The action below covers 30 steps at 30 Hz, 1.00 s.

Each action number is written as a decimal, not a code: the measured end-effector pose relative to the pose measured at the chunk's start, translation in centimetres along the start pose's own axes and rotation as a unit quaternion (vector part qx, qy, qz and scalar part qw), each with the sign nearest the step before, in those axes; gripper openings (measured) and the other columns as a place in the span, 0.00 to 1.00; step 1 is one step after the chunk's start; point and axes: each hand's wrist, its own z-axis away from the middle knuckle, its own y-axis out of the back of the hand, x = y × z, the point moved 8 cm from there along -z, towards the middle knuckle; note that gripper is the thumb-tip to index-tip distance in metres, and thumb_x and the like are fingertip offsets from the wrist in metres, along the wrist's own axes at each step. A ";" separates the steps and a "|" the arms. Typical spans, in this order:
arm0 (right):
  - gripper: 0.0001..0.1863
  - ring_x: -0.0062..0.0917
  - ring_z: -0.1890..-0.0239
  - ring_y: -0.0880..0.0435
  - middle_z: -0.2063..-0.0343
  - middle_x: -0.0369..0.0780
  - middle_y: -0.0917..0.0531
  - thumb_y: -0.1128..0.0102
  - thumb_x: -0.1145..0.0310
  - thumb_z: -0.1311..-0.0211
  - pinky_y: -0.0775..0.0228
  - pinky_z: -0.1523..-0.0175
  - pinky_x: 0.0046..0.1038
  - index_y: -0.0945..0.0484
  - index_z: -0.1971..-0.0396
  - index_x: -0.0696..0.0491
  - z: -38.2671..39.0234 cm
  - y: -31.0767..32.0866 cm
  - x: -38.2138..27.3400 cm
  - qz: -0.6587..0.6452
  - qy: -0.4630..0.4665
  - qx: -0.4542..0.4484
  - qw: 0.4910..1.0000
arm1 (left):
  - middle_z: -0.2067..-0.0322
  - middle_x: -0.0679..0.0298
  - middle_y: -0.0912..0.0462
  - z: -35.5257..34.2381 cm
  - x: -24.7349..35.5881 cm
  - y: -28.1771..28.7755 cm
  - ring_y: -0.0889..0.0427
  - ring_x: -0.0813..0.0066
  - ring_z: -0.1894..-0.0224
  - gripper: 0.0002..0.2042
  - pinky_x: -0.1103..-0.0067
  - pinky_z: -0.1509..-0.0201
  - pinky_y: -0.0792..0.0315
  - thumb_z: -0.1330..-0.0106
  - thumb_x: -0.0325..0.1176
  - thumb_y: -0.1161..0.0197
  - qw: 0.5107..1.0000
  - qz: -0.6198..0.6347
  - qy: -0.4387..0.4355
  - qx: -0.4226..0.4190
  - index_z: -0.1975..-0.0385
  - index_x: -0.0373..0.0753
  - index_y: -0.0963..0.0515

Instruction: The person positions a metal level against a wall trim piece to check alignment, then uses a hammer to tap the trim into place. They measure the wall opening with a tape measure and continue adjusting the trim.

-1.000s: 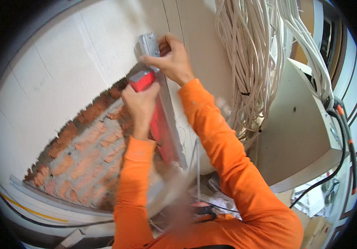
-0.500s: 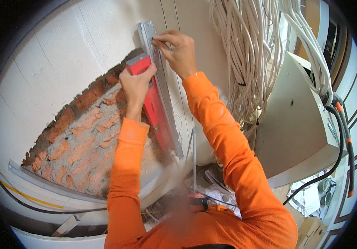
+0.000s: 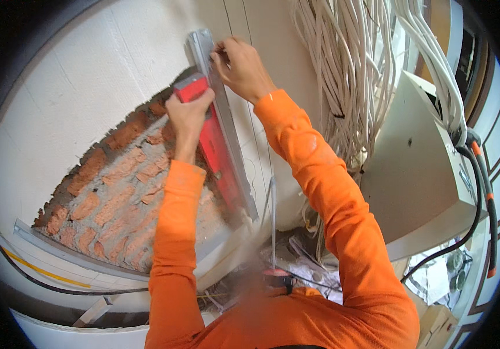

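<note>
My left hand [image 3: 186, 119] is wrapped round the upper part of a red spirit level [image 3: 218, 160]. The level lies lengthwise along a grey metal channel profile [image 3: 203, 49], which stands tilted against the white wall at the right edge of an exposed brick patch [image 3: 116, 189]. Beside the upper end of the profile is my right hand [image 3: 245, 68], its thumb and fingers curled together at the profile's right edge. Whatever those fingertips may hold is too small or hidden to make out.
White cables [image 3: 349, 81] hang in a thick bundle at the right, beside a pale metal box [image 3: 415, 180]. A second metal profile [image 3: 81, 256] runs along the patch's lower edge. Black cable [image 3: 52, 291] crosses at lower left; papers [image 3: 430, 279] lie at lower right.
My right hand has shifted slightly up, with its fingers more curled and its forearm further right. The tops of the profile and level sit slightly further left; my left hand keeps its grip.
</note>
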 end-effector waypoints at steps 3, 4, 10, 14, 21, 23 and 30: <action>0.07 0.38 0.68 0.14 0.68 0.48 0.17 0.36 0.74 0.36 0.22 0.63 0.33 0.22 0.62 0.61 0.7 0.1 0.0 -0.070 -0.056 -0.003 0.996 | 0.71 0.69 0.14 0.5 1.2 -0.2 0.19 0.83 0.70 0.08 0.79 0.64 0.24 0.46 0.27 0.25 1.000 0.016 0.006 -0.010 0.68 0.33 0.15; 0.07 0.37 0.67 0.13 0.68 0.47 0.17 0.36 0.75 0.35 0.21 0.63 0.32 0.22 0.62 0.61 0.7 0.0 0.2 -0.095 -0.078 -0.008 0.992 | 0.71 0.69 0.14 0.5 1.1 -0.1 0.19 0.83 0.70 0.09 0.80 0.64 0.24 0.46 0.27 0.24 1.000 0.017 0.012 -0.011 0.67 0.32 0.15; 0.09 0.31 0.67 0.12 0.66 0.45 0.15 0.34 0.78 0.38 0.19 0.62 0.29 0.19 0.58 0.61 1.2 0.2 0.6 -0.186 -0.065 0.039 0.980 | 0.66 0.67 0.13 0.6 0.5 -0.2 0.18 0.81 0.67 0.11 0.81 0.61 0.23 0.42 0.25 0.25 0.999 -0.009 0.022 -0.031 0.60 0.33 0.16; 0.07 0.29 0.68 0.13 0.65 0.43 0.15 0.32 0.79 0.41 0.20 0.62 0.29 0.17 0.63 0.60 1.0 0.5 -0.3 -0.133 -0.062 0.034 0.989 | 0.65 0.66 0.13 0.6 0.4 0.5 0.17 0.81 0.67 0.12 0.81 0.60 0.23 0.42 0.25 0.25 0.998 -0.032 0.050 -0.027 0.60 0.32 0.16; 0.06 0.37 0.68 0.15 0.66 0.44 0.16 0.33 0.79 0.42 0.22 0.62 0.32 0.18 0.65 0.59 1.4 -0.4 -0.9 -0.087 -0.043 0.096 0.991 | 0.63 0.64 0.12 0.3 0.6 0.9 0.16 0.79 0.64 0.12 0.79 0.57 0.22 0.42 0.25 0.26 0.998 -0.010 0.048 -0.037 0.58 0.31 0.16; 0.06 0.41 0.66 0.16 0.66 0.45 0.17 0.34 0.78 0.41 0.23 0.61 0.35 0.19 0.64 0.58 1.5 -0.6 -1.1 -0.080 -0.039 0.100 0.991 | 0.63 0.64 0.12 0.0 0.0 1.2 0.16 0.78 0.63 0.12 0.79 0.56 0.22 0.41 0.24 0.26 0.998 -0.011 0.048 -0.032 0.58 0.31 0.16; 0.07 0.40 0.63 0.14 0.63 0.46 0.15 0.36 0.77 0.40 0.21 0.57 0.35 0.19 0.61 0.57 1.8 -0.5 -0.2 -0.130 -0.052 0.074 0.987 | 0.63 0.64 0.13 0.4 0.2 0.8 0.16 0.78 0.65 0.13 0.80 0.57 0.22 0.43 0.25 0.24 0.997 -0.002 0.068 -0.032 0.59 0.32 0.16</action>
